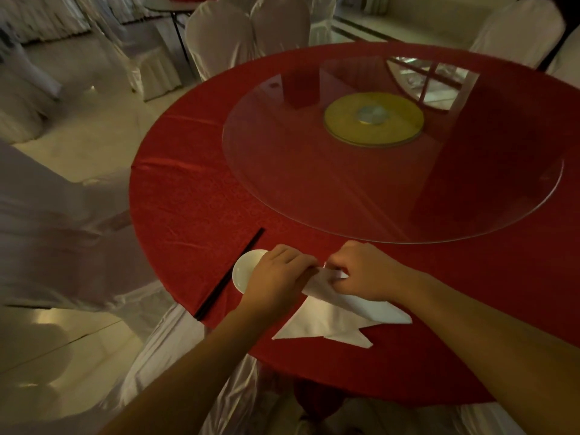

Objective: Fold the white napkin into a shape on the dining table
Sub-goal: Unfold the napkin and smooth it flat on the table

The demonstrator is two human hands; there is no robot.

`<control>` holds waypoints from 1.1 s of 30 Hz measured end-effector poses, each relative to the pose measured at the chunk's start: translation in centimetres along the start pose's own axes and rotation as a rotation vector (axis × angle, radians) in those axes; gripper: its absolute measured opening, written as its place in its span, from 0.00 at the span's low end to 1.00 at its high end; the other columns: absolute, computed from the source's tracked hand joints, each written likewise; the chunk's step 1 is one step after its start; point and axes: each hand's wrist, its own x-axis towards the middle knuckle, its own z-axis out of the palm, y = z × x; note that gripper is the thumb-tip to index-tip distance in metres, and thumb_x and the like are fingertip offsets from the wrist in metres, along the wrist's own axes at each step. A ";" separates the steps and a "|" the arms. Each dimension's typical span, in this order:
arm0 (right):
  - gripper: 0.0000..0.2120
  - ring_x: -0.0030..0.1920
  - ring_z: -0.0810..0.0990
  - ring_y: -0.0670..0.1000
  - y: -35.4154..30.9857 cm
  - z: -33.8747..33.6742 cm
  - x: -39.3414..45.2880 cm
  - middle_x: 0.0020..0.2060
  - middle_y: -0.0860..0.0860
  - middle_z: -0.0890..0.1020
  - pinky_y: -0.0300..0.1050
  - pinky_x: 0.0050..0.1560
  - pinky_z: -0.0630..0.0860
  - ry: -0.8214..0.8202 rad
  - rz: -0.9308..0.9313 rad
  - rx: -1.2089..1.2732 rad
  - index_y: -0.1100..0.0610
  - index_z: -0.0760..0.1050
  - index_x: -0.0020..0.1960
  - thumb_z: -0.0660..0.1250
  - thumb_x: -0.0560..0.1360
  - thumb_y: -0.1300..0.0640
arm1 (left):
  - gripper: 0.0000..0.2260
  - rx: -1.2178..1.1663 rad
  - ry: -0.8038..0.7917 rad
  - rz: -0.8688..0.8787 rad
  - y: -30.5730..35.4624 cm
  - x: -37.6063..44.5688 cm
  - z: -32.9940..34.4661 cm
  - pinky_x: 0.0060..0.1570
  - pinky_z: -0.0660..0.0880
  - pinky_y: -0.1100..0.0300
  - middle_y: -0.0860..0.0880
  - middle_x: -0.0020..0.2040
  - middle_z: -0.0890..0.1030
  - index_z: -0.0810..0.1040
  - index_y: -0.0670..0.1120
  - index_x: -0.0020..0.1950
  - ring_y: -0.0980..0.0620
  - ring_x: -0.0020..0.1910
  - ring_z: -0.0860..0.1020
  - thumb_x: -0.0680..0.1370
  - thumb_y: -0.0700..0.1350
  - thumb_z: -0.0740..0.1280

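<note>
The white napkin [326, 318] lies on the near edge of a round dining table [188, 196] draped in a red cloth, partly folded: two pointed flaps spread flat toward the person, while a long folded strip runs from the hands out to the right. Both hands meet at the strip's upper end. The left hand [276, 277] is closed, its fingers curled down onto the fabric's tip; the right hand [361, 271] is likewise closed, pinching the fold just beside the left, the knuckles of the two nearly touching. Bare forearms reach in from the bottom of the frame.

Just left of the napkin, partly hidden beneath the left hand, sits a small white dish [243, 270]. Beside it, further left, a pair of dark chopsticks [229, 274] lies diagonally, the near end at the table's rim.

Beyond the hands, a large glass turntable [282, 171] covers the middle of the table, resting on a gold-coloured round base [373, 120]. Chairs in white covers [219, 36] ring the table, with one close at the left [47, 240]. The hall is dimly lit, and the pale floor [78, 146] shines faintly.
</note>
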 end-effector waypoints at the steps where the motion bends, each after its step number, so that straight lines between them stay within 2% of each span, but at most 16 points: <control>1: 0.06 0.45 0.75 0.47 0.2 -0.3 -0.1 0.38 0.47 0.77 0.44 0.43 0.70 0.003 0.007 0.003 0.45 0.73 0.36 0.61 0.70 0.47 | 0.05 0.008 0.005 -0.005 0.1 0.2 -0.1 0.45 0.72 0.56 0.47 0.45 0.82 0.82 0.43 0.50 0.47 0.47 0.77 0.76 0.41 0.69; 5: 0.06 0.48 0.70 0.44 1.0 -2.0 -0.6 0.36 0.44 0.79 0.44 0.49 0.62 0.016 0.006 -0.178 0.46 0.73 0.37 0.61 0.70 0.47 | 0.05 0.032 0.051 -0.001 0.9 1.1 -1.0 0.46 0.75 0.49 0.47 0.44 0.82 0.82 0.43 0.49 0.46 0.47 0.77 0.76 0.41 0.68; 7: 0.07 0.47 0.68 0.44 1.6 -2.9 -1.2 0.33 0.44 0.77 0.46 0.51 0.61 0.025 0.020 -0.282 0.47 0.71 0.34 0.62 0.70 0.47 | 0.05 0.041 0.082 0.007 1.6 1.5 -1.7 0.46 0.75 0.50 0.47 0.44 0.82 0.82 0.43 0.50 0.46 0.47 0.77 0.76 0.41 0.68; 11: 0.08 0.47 0.68 0.45 3.1 -4.8 -2.6 0.35 0.44 0.77 0.48 0.53 0.63 0.028 0.074 -0.412 0.49 0.76 0.38 0.61 0.69 0.46 | 0.05 0.065 0.154 0.024 2.5 2.3 -3.3 0.46 0.71 0.57 0.46 0.44 0.82 0.82 0.41 0.50 0.46 0.46 0.77 0.76 0.40 0.69; 14: 0.08 0.45 0.68 0.46 4.4 -6.2 -4.0 0.32 0.44 0.75 0.48 0.49 0.61 0.032 0.125 -0.415 0.47 0.69 0.31 0.62 0.68 0.48 | 0.06 0.028 0.225 0.032 2.8 2.9 -4.9 0.43 0.73 0.57 0.44 0.44 0.82 0.81 0.40 0.50 0.46 0.44 0.78 0.76 0.39 0.67; 18: 0.06 0.45 0.69 0.45 6.4 -7.5 -6.2 0.34 0.44 0.78 0.47 0.46 0.61 0.050 0.210 -0.406 0.48 0.76 0.38 0.63 0.67 0.47 | 0.06 -0.005 0.238 0.083 3.2 3.7 -6.2 0.38 0.77 0.53 0.45 0.44 0.81 0.80 0.40 0.50 0.48 0.40 0.78 0.77 0.40 0.65; 20: 0.07 0.40 0.69 0.42 7.2 -7.5 -7.5 0.31 0.44 0.76 0.46 0.43 0.60 0.072 0.233 -0.420 0.48 0.73 0.33 0.62 0.66 0.47 | 0.06 -0.027 0.249 0.088 3.5 3.9 -6.4 0.37 0.76 0.55 0.46 0.45 0.81 0.80 0.40 0.51 0.50 0.40 0.78 0.78 0.39 0.66; 22: 0.11 0.35 0.69 0.40 7.8 -7.3 -8.9 0.28 0.45 0.74 0.44 0.42 0.58 0.106 0.277 -0.401 0.50 0.69 0.27 0.63 0.67 0.48 | 0.05 -0.050 0.270 0.090 3.7 4.1 -6.7 0.37 0.75 0.58 0.47 0.45 0.81 0.80 0.41 0.51 0.51 0.40 0.78 0.77 0.38 0.67; 27: 0.15 0.30 0.68 0.40 8.8 -7.4 -12.0 0.26 0.46 0.74 0.44 0.40 0.60 0.140 0.403 -0.464 0.50 0.67 0.25 0.62 0.68 0.49 | 0.05 -0.062 0.302 0.087 3.7 4.4 -7.0 0.38 0.76 0.58 0.47 0.46 0.81 0.80 0.41 0.51 0.51 0.42 0.78 0.77 0.39 0.67; 33: 0.15 0.32 0.72 0.40 10.2 -6.9 -16.5 0.28 0.43 0.76 0.46 0.44 0.64 0.157 0.526 -0.423 0.44 0.70 0.26 0.64 0.71 0.49 | 0.06 -0.047 0.303 0.046 3.4 4.7 -6.9 0.40 0.66 0.71 0.47 0.47 0.81 0.80 0.41 0.53 0.57 0.43 0.75 0.78 0.40 0.66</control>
